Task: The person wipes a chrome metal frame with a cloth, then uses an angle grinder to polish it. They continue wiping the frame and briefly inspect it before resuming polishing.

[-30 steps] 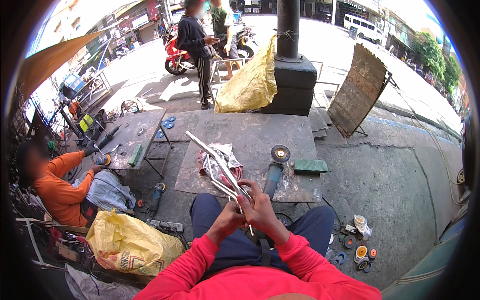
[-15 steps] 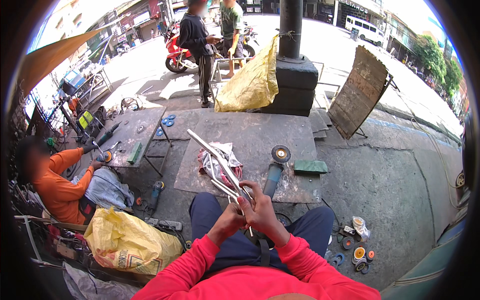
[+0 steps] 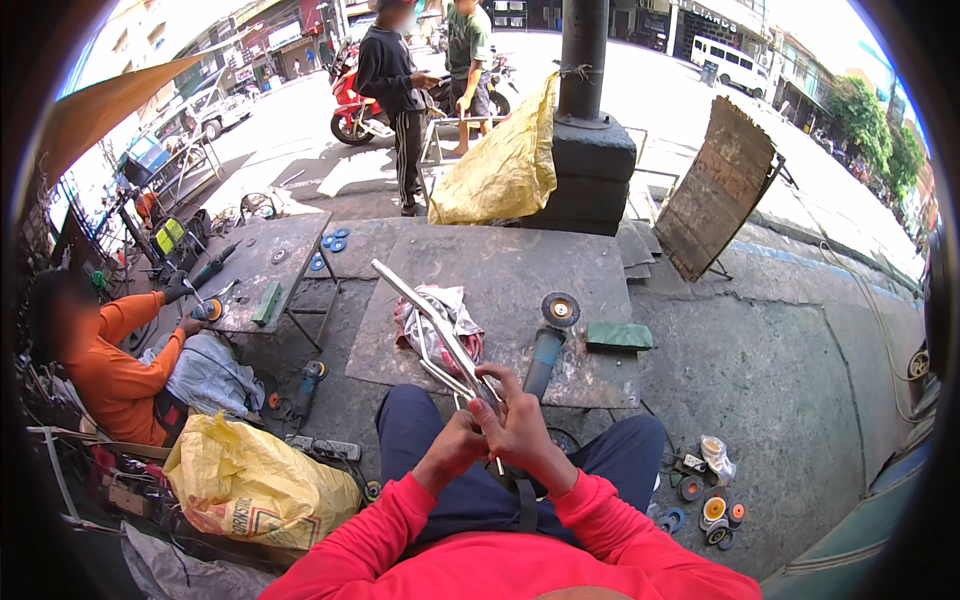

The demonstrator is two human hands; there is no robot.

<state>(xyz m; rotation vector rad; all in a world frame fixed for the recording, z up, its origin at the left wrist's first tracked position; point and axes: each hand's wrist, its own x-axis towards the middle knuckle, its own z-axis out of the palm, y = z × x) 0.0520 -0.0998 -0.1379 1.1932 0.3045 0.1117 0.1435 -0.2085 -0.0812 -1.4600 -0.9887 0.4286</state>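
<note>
A shiny bent metal tube piece (image 3: 428, 312) with thinner rods joined to it slants up and away from my lap. My left hand (image 3: 450, 450) is closed round its lower end, and my right hand (image 3: 518, 428) grips it just beside, fingers curled over the rods. The hands touch, hiding part of the joint. Beneath the tube's far part, a red and white rag (image 3: 462, 322) lies crumpled on the metal work board (image 3: 500, 260). To the right of it rests an angle grinder (image 3: 544, 362) with a round abrasive disc (image 3: 560, 309), near a green block (image 3: 618, 336).
At left, a person in orange (image 3: 125, 365) works with a grinder at a low table (image 3: 255, 245). A yellow sack (image 3: 260, 480) sits by my left side. Loose discs (image 3: 715, 508) lie on the floor at right. Beyond the board stand a black post (image 3: 580, 170) and two people.
My hands and the metal tube piece stay almost in place, with only slight finger movement. A vehicle has come into view on the street at the upper left.
</note>
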